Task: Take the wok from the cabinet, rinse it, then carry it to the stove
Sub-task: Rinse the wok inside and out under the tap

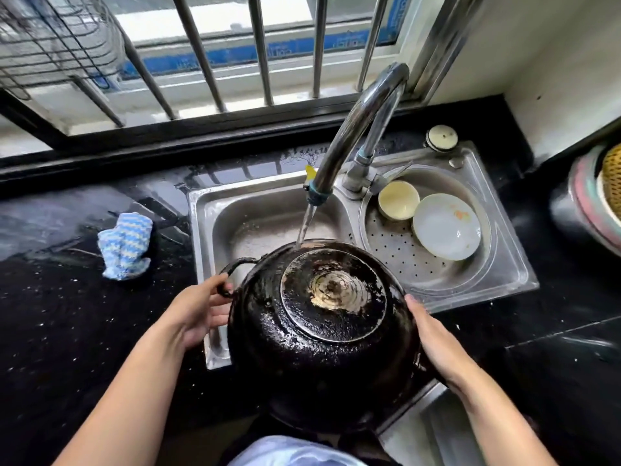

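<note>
Wok sits bottom-up and tilted over the near edge of the left sink basin, its scorched base facing you, the far rim under the tap stream. Water strikes the upper shoulder of the wok and runs down the blackened outside; the inside is hidden from you

Left hand: fingers curled around the loop handle on the wok's left side, a closed grip. Right hand: laid flat and open along the right wall, pressing, not hooked on anything you can see

Risks from here, as judged:
- Slip on the right. Your open palm bears on a wet, crusted curve with no handle under it. If the wok rotates about the left handle, that side drops toward the sink edge
- Splash. The stream hits a convex surface, so water will likely sheet off toward you and onto the dark counter, already wet by the blue cloth
- Knock. The faucet spout hangs just above the far rim; lifting the wok straight up could clip it
- Collateral. The cream bowl and white plate rest in the right basin, near the wok's right flank; a swing that way could strike them
- Carry. A dripping wok taken to the stove, out of view, would leave a wet trail
</note>
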Demonstrator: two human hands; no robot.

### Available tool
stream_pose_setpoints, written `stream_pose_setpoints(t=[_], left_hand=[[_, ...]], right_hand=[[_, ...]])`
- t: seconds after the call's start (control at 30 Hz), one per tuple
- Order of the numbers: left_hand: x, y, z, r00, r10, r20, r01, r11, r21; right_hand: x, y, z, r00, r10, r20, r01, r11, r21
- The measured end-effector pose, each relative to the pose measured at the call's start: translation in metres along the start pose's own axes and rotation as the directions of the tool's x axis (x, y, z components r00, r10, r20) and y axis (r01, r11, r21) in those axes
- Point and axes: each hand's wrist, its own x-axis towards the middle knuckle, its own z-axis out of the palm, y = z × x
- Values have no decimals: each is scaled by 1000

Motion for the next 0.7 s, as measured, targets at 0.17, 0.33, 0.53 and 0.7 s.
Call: stream_pose_setpoints(t=[0.17,0.33,0.53,0.7], left_hand=[[-21,15,-23,995,45,-85,-53,994,-93],[-42,47,-30,972,147,-186,-176,972,-153],[-58,76,-17,924,92,-371,-160,975,-156],[-60,83,-16,909,74,-410,-181,957,-227]], right_hand=[[19,-21,21,968,54,246,-73,995,67],[30,-38,40,921,180,345,-210,977,50],[30,-35,40,852,167,497,-156,986,-64],[16,-24,44,894,99,437,-102,995,-17]])
